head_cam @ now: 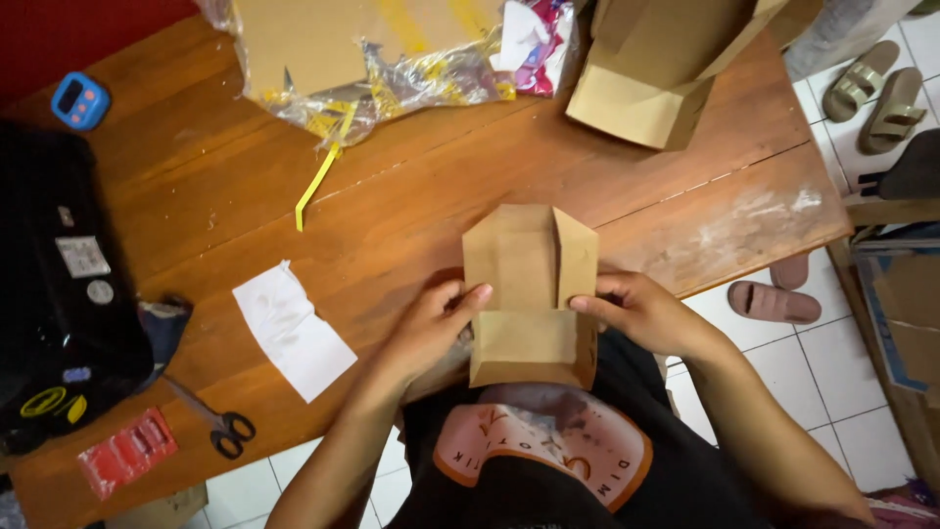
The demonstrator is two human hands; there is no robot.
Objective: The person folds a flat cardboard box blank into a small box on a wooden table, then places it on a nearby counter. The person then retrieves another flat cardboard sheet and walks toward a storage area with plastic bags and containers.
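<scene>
We pinch the folded brown paper bag [532,294] at the table [411,216] edge, left hand [431,323] and right hand [636,312] fingers seemingly grasping its sides.

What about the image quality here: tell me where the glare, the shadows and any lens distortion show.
Head view: glare glints off the crumpled clear plastic wrap and the pale worn patch of the brown wooden table; soft shadow lies under the left hand and right hand holding the folded brown paper bag; table edges bow slightly, wide-angle; focus stays fairly sharp throughout.
</scene>
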